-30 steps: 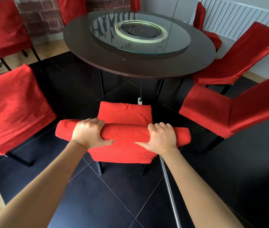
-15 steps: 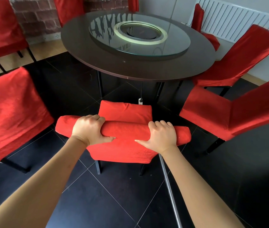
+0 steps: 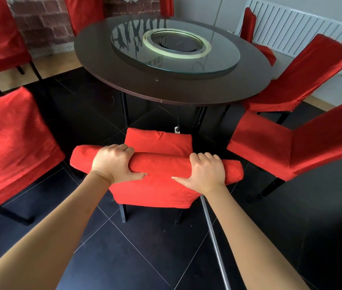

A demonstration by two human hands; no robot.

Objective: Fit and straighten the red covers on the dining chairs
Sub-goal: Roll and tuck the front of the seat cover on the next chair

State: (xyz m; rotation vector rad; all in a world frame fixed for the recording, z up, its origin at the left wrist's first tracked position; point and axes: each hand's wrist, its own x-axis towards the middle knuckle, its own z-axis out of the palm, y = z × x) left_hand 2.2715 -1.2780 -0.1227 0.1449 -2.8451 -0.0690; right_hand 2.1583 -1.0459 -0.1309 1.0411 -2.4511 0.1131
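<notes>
Gripping the covered top rail of the dining chair (image 3: 157, 189) before the round table (image 3: 249, 84), our left hand (image 3: 111, 162) and right hand (image 3: 205, 171) curl their fingers around the red cover (image 3: 159, 164). We judge the straightening step underway; next, an even downward tug.

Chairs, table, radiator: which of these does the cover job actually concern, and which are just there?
Part of the job:
- near chair, top of its back gripped by the left hand and right hand
- other red-covered chairs, such as the left chair and right chair

Just there:
- round table
- glass turntable
- radiator
- brick wall
</notes>
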